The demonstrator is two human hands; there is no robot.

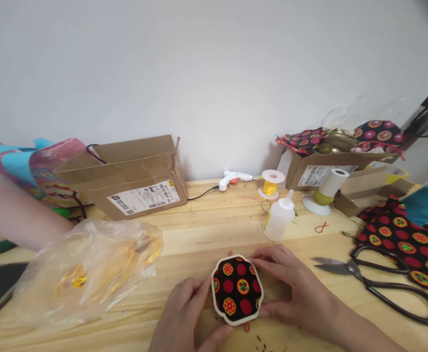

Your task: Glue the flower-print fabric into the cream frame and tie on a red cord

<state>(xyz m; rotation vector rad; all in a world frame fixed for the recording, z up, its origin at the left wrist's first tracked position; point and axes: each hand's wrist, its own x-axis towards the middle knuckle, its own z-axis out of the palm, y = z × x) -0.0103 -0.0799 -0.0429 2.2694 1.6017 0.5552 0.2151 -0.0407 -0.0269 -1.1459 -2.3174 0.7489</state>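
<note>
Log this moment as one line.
floral fabric panel: between hands | left hand: touching left edge | right hand: touching right edge | black-handled scissors: on table

I count my two hands [184, 313], one pale-framed fabric piece [237, 291], one pair of scissors [352, 269], one glue gun [232, 179], two thread spools [270, 187] and two labelled cardboard boxes [96, 183].

Left bare hand [184, 313], right bare hand [296, 288] holding pale-rimmed, scalloped, black floral-fabric panel [237, 289] at opposite edges. Right: black-handled metal scissors [353, 268]. Behind: standing translucent plastic squeeze bottle [280, 218]. Left: crumpled clear plastic bag [100, 288].
</note>
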